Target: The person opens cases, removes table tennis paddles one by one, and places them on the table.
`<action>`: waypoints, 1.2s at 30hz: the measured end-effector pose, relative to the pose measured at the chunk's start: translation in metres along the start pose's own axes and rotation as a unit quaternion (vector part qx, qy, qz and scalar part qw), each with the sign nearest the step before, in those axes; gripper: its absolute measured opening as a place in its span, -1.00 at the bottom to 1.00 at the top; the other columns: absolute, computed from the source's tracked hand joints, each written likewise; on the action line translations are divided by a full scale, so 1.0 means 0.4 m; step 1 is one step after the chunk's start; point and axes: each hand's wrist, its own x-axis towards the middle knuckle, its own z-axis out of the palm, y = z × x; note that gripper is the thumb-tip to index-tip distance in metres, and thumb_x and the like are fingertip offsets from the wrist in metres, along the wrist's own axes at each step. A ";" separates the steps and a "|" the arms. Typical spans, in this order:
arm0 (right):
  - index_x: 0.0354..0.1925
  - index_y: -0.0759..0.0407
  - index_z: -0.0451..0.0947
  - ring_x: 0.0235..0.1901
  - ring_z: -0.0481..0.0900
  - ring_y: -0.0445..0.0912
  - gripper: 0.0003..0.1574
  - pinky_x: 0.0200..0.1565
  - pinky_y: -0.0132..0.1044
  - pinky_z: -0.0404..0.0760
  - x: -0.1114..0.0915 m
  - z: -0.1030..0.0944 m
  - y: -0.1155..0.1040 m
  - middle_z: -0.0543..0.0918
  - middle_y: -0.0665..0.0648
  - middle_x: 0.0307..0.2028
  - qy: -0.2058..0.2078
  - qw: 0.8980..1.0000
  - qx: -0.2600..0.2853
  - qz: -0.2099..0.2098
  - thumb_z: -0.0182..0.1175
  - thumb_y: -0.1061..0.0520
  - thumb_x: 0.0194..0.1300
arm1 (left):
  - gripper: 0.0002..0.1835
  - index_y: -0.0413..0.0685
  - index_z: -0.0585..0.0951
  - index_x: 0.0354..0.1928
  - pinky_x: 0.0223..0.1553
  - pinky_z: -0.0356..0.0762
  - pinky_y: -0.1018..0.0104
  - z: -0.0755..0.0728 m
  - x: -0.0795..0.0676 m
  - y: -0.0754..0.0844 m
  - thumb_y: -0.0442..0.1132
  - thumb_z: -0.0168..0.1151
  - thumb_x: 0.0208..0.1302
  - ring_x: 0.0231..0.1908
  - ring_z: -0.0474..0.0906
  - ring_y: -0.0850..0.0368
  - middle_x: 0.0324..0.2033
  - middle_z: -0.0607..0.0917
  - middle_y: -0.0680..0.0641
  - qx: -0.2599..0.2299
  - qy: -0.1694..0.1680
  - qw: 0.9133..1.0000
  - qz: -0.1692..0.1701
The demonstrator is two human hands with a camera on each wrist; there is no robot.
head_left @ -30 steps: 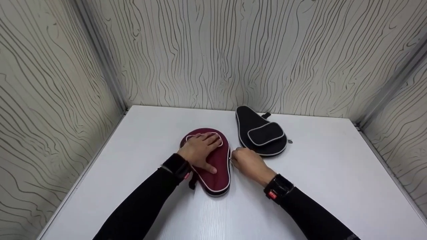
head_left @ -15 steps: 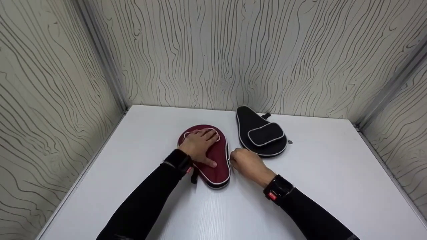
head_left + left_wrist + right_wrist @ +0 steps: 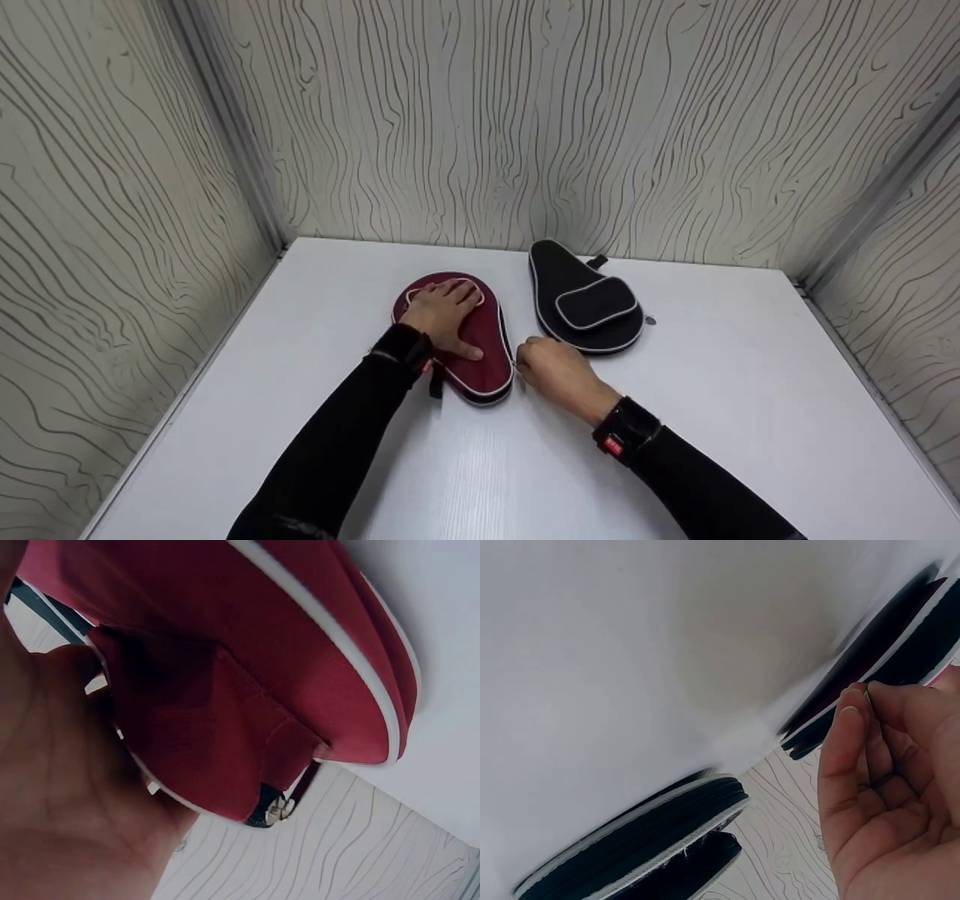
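Note:
A wine-red table tennis bat case (image 3: pixel 486 375) with white piping lies on the white table, its narrow end toward me. Spread over its pocket and upper face, my left hand (image 3: pixel 442 315) presses it with straight fingers. On the case's right side, my right hand (image 3: pixel 559 371) pinches the small zipper pull with thumb and forefinger; the right wrist view shows the fingertips (image 3: pixel 853 701) meeting at the dark zipper edge. The pull itself is mostly hidden. In the left wrist view, the red pocket (image 3: pixel 187 757) bulges beside the palm, with a metal zipper slider (image 3: pixel 279 808) at its end.
A black bat case (image 3: pixel 555 281) with a small pocket lies just behind my right hand, close to the back wall. Wood-grain panels (image 3: pixel 480 127) enclose the white table (image 3: pixel 720 390) at the back and both sides.
The red case has slid away from me and slightly left under my left hand. My right hand stays nearly in place, so its pinch now sits nearer the case's narrow end.

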 end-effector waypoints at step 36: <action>-0.29 0.14 0.83 -0.32 0.81 -0.03 -0.85 -0.31 -0.12 0.80 -0.059 -0.037 -0.035 0.83 0.08 -0.32 -0.051 0.998 0.015 -0.037 0.53 0.31 0.47 | 0.29 0.17 0.13 0.95 0.91 0.15 -0.27 -0.040 -0.065 0.018 0.81 0.07 0.46 0.96 -0.05 -0.10 0.94 0.15 0.00 0.048 -0.002 0.999 -0.005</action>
